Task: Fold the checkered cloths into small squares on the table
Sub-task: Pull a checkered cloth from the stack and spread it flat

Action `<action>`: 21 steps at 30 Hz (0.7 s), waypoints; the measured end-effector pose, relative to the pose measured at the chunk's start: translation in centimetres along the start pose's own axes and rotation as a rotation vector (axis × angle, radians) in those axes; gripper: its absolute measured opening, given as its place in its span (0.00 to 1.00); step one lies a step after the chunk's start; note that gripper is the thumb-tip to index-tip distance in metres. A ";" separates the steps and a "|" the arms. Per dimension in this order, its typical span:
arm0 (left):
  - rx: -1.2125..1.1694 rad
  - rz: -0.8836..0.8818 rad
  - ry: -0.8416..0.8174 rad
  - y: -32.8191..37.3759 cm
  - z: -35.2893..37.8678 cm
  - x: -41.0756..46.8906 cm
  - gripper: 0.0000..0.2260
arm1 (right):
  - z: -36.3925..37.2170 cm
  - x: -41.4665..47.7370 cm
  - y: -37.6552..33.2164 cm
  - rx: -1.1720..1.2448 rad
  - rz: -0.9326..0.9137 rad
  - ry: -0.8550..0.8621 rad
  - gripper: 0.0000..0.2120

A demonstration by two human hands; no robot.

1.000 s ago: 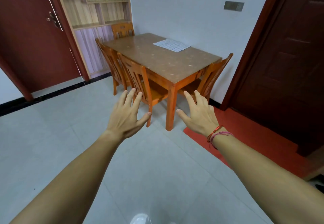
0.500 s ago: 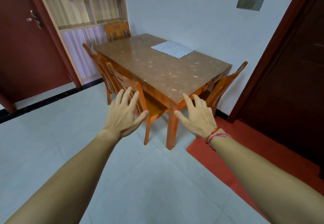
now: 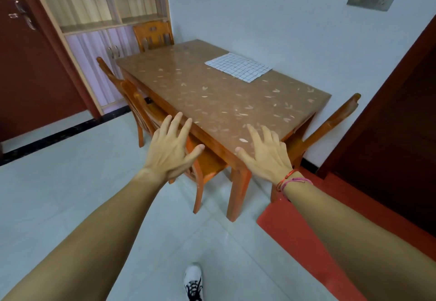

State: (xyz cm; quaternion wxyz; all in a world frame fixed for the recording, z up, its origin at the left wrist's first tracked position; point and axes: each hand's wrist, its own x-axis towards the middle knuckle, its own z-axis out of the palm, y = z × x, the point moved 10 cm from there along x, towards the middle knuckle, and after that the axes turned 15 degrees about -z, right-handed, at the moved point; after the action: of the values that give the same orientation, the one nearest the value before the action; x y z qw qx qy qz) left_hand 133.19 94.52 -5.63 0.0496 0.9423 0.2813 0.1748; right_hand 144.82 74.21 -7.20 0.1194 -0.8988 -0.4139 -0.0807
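Observation:
A white checkered cloth (image 3: pixel 238 66) lies spread flat on the far right part of the brown table (image 3: pixel 212 102), close to the wall. My left hand (image 3: pixel 171 151) is stretched out in the air with fingers spread, in front of the table's near left edge and holding nothing. My right hand (image 3: pixel 265 153), with red and pink strings at the wrist, is also spread and empty, over the table's near corner. Both hands are far short of the cloth.
Orange wooden chairs stand around the table: two on the left (image 3: pixel 141 109), one at the far end (image 3: pixel 153 34), one on the right (image 3: pixel 330 123). A shelf cabinet (image 3: pixel 99 17) stands behind. Dark red doors flank the scene, a red mat (image 3: pixel 306 230) lies at right, and my white shoe (image 3: pixel 193 282) is on the tiled floor.
The view has come closer to the table, which now looks larger. Both hands stay spread and empty and now reach the table's near corner. My shoe has entered the view.

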 end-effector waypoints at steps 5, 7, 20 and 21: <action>-0.020 0.036 -0.005 -1.3 2.5 9.1 0.35 | 2.2 8.8 1.5 -0.009 0.044 -0.015 0.34; -0.020 0.044 -0.012 -1.7 3.5 12.9 0.34 | 2.6 12.3 2.2 -0.019 0.058 -0.015 0.34; -0.005 0.160 -0.101 0.8 11.1 30.1 0.34 | 5.5 27.6 9.7 -0.054 0.144 0.012 0.33; -0.005 0.159 -0.111 0.9 11.9 31.0 0.34 | 5.9 28.6 10.4 -0.057 0.146 0.017 0.33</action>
State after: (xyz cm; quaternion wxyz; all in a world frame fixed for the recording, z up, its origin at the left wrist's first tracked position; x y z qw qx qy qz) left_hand 162.11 110.75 -7.23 0.0535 0.9697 0.2017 0.1267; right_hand 171.49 90.08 -7.43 0.1026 -0.9289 -0.3439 -0.0911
